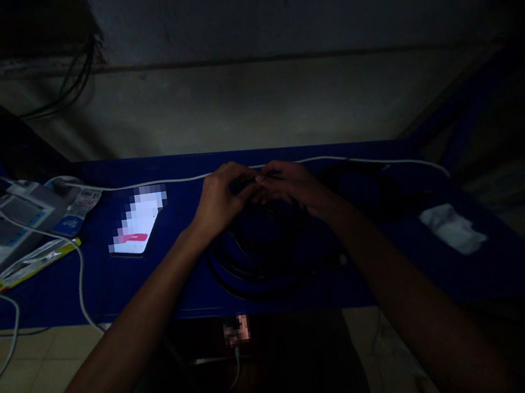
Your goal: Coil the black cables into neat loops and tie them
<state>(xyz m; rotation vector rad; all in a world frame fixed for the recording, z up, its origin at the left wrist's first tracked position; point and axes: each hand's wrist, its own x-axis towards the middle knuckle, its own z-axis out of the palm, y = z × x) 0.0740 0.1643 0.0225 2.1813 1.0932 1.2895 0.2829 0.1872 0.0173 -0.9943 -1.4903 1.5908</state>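
Observation:
A coil of black cable (256,293) lies on the blue table (187,284), its loops spreading below my hands. My left hand (223,195) is closed at the far side of the coil, with its thumb and fingers pinching the cable. Against its fingertips, my right hand (293,186) is closed too, its fingers gripping the same stretch of cable. The dim light hides exactly how the strands run between the fingers. Behind both hands a thin white cable (164,182) stretches along the table.
To the left lies a lit phone (138,226). Boxes and packets (32,207), a yellow-edged strip (34,262) and a looping white cord (81,278) crowd the left end. A crumpled white piece (453,229) rests at the right. A wall (278,97) stands behind the table.

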